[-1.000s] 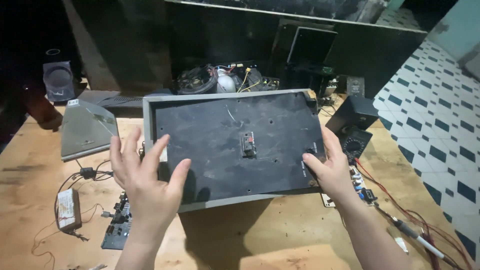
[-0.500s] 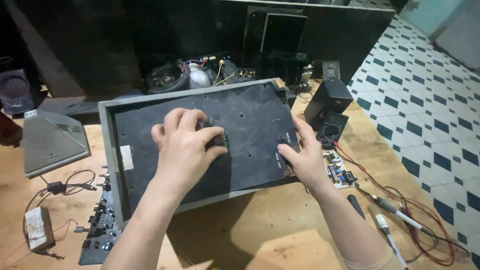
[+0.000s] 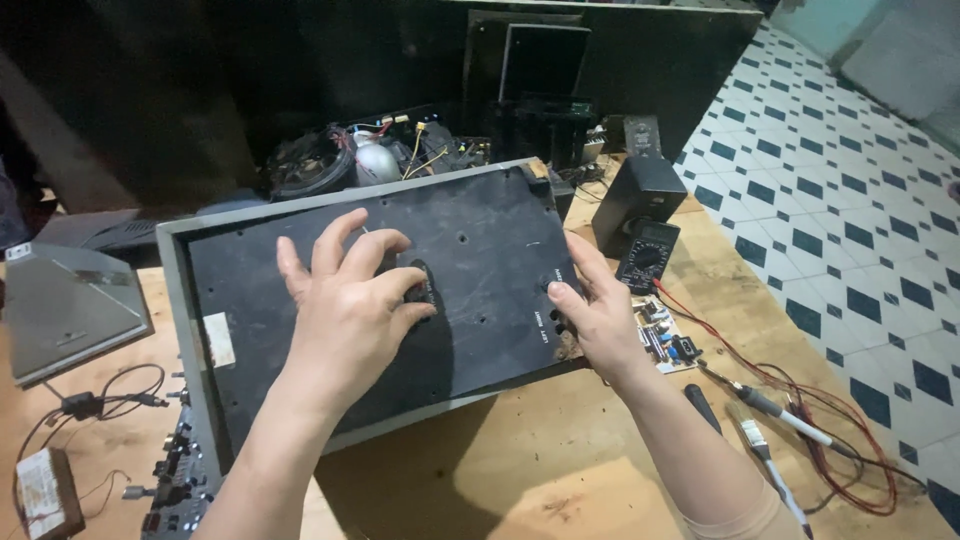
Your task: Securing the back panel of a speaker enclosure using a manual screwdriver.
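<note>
A large flat panel, dark and dusty with a pale grey rim, lies tilted across the middle of a wooden table, its long side running from 9 o'clock up toward 2 o'clock.

The left hand rests palm down near the panel's middle, fingers spread and slightly curled, fingertips touching a small dark part fixed to the surface. It grips nothing.

The right hand holds the panel's edge at 3 o'clock, thumb on top and fingers wrapped around the rim.

A pale sticker sits on the panel near its 9 o'clock end.

At 3 o'clock, just beside the right hand, a dark multimeter lies on the table, with a black speaker box behind it. Below the meter lies a small circuit board. Red wires run from there toward 4 o'clock, near a probe and a small brush.

At 12 o'clock, behind the panel, is a heap of dark parts and coloured wiring.

At 9 o'clock lies a grey wedge-shaped cover. At 8 o'clock are black leads, a small brown block and another circuit board, partly under the panel's edge.

A white and dark tiled floor shows from 2 to 4 o'clock.
</note>
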